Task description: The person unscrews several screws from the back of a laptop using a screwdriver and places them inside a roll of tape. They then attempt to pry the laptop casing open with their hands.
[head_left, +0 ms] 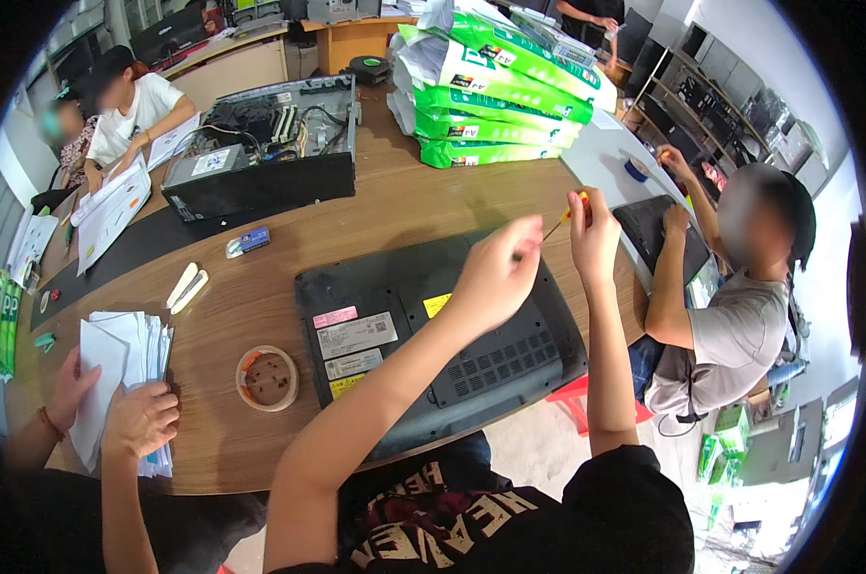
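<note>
A black laptop [385, 287] lies upside down on the wooden table, its vented underside and stuck-on labels facing up. Over its far right part, my right hand [594, 239] is closed round a screwdriver [569, 207] with a yellow and red handle. The thin shaft slants down toward my left hand [500, 273], whose fingers are curled in a pinch near the tip. Slight blur hides what, if anything, those fingertips hold. Left of the laptop, a round tub [241, 383] contains several small dark bits that look like screws.
At left, a co-worker's hands grip a paper stack [127, 373]. Beyond are a white folding tool [186, 287], a small blue-white packet [248, 242], an open computer case [261, 182] and stacked green paper packs [500, 124]. Another person at right handles a dark panel [648, 230].
</note>
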The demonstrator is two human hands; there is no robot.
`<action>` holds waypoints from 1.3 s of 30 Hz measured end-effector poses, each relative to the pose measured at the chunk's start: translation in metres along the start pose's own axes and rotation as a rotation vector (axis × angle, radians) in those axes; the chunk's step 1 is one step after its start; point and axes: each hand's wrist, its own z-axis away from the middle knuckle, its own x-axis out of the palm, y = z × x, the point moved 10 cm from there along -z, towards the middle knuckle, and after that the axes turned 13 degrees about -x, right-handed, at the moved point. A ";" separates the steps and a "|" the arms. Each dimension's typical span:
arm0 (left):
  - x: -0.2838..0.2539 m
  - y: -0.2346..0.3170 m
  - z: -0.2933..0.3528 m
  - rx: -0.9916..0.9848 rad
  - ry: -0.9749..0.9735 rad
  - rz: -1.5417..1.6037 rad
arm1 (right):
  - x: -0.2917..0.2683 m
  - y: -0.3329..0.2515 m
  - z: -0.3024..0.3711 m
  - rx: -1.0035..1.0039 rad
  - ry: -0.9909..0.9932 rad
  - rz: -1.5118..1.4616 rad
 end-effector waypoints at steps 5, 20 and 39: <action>0.060 -0.036 -0.095 0.006 -0.215 -0.109 | 0.006 -0.013 -0.009 -0.040 -0.081 -0.089; 0.048 -0.032 -0.096 0.337 0.119 -0.203 | 0.007 -0.012 -0.011 -0.119 -0.336 0.516; 0.037 -0.040 -0.096 0.159 0.404 -0.219 | 0.008 -0.015 -0.041 -0.190 -0.362 0.148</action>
